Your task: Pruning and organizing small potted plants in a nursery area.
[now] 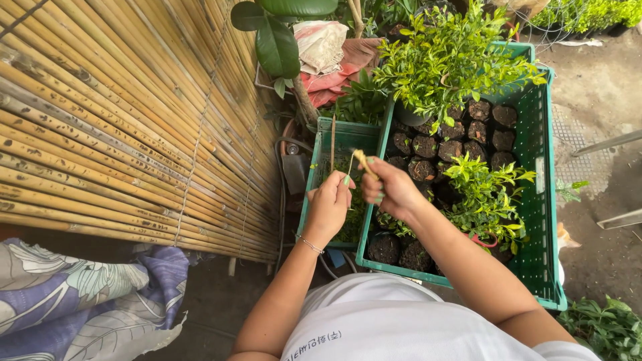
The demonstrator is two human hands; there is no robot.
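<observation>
My left hand (329, 204) is closed around a thin brown stick (332, 142) that points up and away from me. My right hand (391, 189) grips a short pale tan tool (365, 163), its tip angled toward the stick. Both hands hover close together, nearly touching, above the gap between two green crates. A thin bracelet (310, 245) sits on my left wrist. My nails are painted pale green.
A large green crate (539, 200) holds several dark soil bags and leafy seedlings (448, 60). A smaller green crate (348, 130) sits to its left. A bamboo screen (120, 127) fills the left. Patterned cloth (80, 301) lies at bottom left; bare ground lies at right.
</observation>
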